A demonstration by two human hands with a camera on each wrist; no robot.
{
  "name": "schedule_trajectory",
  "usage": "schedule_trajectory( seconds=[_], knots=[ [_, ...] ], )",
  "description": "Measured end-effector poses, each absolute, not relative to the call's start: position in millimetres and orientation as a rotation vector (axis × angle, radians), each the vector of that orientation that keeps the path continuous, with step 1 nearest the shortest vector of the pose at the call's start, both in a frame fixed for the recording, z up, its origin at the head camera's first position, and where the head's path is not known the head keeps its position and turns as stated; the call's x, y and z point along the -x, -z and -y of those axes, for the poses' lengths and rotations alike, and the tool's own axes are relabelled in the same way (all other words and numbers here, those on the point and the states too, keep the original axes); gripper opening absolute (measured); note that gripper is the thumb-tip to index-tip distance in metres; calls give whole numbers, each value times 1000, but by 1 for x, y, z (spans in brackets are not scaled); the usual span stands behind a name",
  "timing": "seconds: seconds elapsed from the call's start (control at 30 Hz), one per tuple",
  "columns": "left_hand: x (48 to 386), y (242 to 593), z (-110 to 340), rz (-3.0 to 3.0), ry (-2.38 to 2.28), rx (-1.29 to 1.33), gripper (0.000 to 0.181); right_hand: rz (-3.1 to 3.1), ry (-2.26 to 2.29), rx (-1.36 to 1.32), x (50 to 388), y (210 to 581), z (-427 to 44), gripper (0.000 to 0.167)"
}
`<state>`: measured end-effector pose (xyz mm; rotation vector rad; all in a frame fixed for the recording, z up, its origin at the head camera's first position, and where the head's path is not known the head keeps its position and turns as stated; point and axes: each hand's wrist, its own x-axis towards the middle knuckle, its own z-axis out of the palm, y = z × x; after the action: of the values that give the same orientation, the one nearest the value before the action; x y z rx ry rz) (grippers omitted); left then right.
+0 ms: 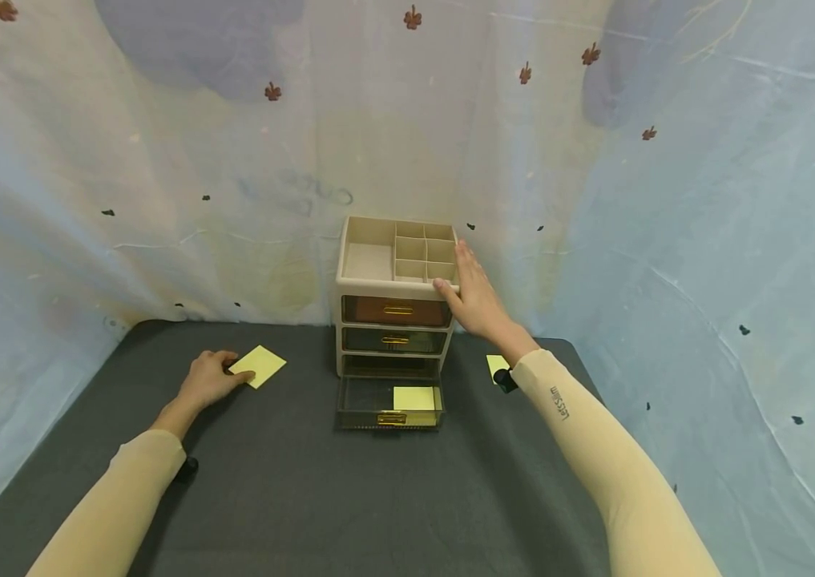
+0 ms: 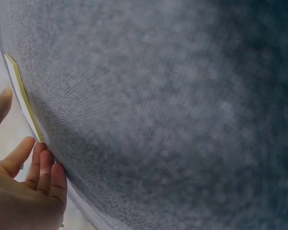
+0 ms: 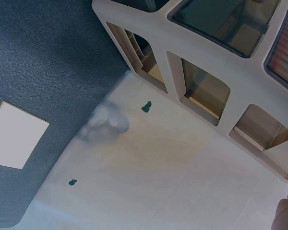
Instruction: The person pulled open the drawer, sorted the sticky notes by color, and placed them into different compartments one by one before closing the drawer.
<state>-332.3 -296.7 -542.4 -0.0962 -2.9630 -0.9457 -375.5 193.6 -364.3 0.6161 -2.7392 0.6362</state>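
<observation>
My left hand point(image 1: 208, 378) is at the left of the dark table, its thumb and fingers pinching the near-left side of a yellow sticky note pad point(image 1: 260, 366). In the left wrist view, the fingertips touch the end of the thin pad point(image 2: 25, 100), seen almost edge-on. A cream desktop drawer organizer point(image 1: 378, 287) stands at the back middle, where my right hand point(image 1: 478, 298) rests with straight fingers on its right top edge. The bottom clear drawer point(image 1: 367, 397) is pulled out and holds yellow sticky notes point(image 1: 414, 398) on its right side.
Another yellow sticky note pad point(image 1: 497, 365) lies right of the organizer, partly hidden by the right wrist; the right wrist view shows this pad point(image 3: 19, 136) flat on the table. The organizer's compartmented top is open. A patterned curtain point(image 1: 407, 144) hangs behind the table point(image 1: 349, 505).
</observation>
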Motion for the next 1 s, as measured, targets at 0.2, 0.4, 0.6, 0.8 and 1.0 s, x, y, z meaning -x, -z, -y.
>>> schedule_trajectory(
  seconds=[0.2, 0.4, 0.6, 0.8, 1.0],
  knots=[
    [335, 546, 297, 3006, 905, 71, 78, 2731, -624, -621, 375, 363, -193, 85],
    [334, 547, 295, 3007, 932, 10, 77, 2721, -625, -632, 373, 361, -192, 85],
    [333, 545, 292, 3002, 955, -36, 77, 2723, -625, -631, 373, 360, -191, 84],
    [335, 543, 287, 2977, 1026, -46, 78, 2733, -622, -623, 372, 361, -192, 84],
    [337, 542, 283, 2925, 1094, -21, 72, 2737, -621, -618, 372, 361, -192, 83]
  ],
)
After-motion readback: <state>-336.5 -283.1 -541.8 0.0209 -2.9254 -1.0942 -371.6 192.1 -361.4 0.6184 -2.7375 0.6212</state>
